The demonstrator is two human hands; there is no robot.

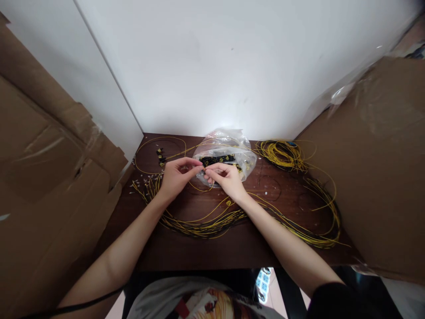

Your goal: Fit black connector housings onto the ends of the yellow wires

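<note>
My left hand (pixel 177 178) and my right hand (pixel 227 178) meet over the table, thumbs and forefingers pinched fingertip to fingertip. Between them shows a short yellow-orange bit of thin wire (pixel 204 169); its end and any small part on it are mostly hidden by the fingers. A slack yellow loop hangs just below the hands. Right behind them lies an open clear plastic bag (pixel 227 139) holding several small black and yellow parts (pixel 217 159). A long bundle of yellow and black wires (pixel 206 228) curves across the table under both forearms.
A coil of yellow wire (pixel 282 155) lies at the back right. Several small black and yellow parts (pixel 160 157) sit at the back left, near white scraps. Cardboard panels (pixel 43 177) stand on both sides of the brown table (pixel 186 257), with a white wall (pixel 215 66) behind.
</note>
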